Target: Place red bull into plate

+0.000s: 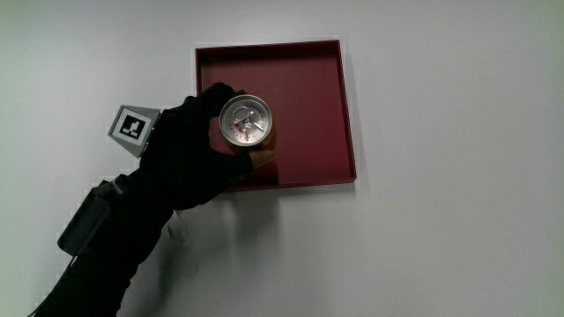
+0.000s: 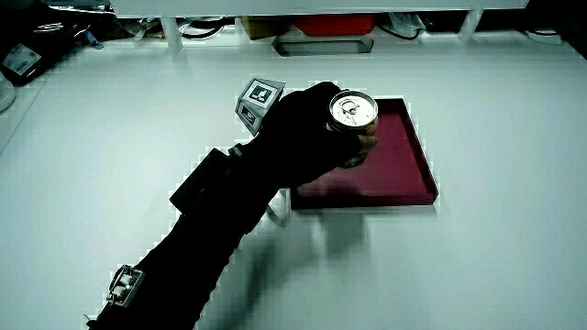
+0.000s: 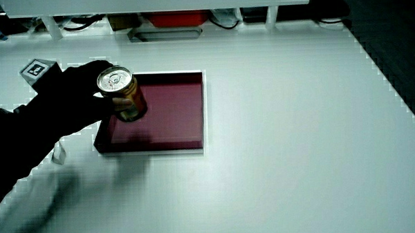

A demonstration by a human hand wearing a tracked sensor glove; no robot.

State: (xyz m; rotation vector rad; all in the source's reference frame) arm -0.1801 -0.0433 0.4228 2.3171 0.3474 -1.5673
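Main view shows the hand [image 1: 189, 154] clenched around the can [image 1: 245, 121], fingers wrapped on its side, the silver top facing up. The can is upright over the plate [image 1: 308, 97], a dark red square tray, at the edge of it where the hand reaches in. Whether the can's base touches the plate cannot be told; in a side view the can [image 3: 124, 95] shows a gold side, its lower part hidden by the glove. The cube [image 1: 132, 128] sits on the hand's back. The plate lies on a white table [image 1: 458, 220], with a low partition [image 2: 303, 7] at its edge.
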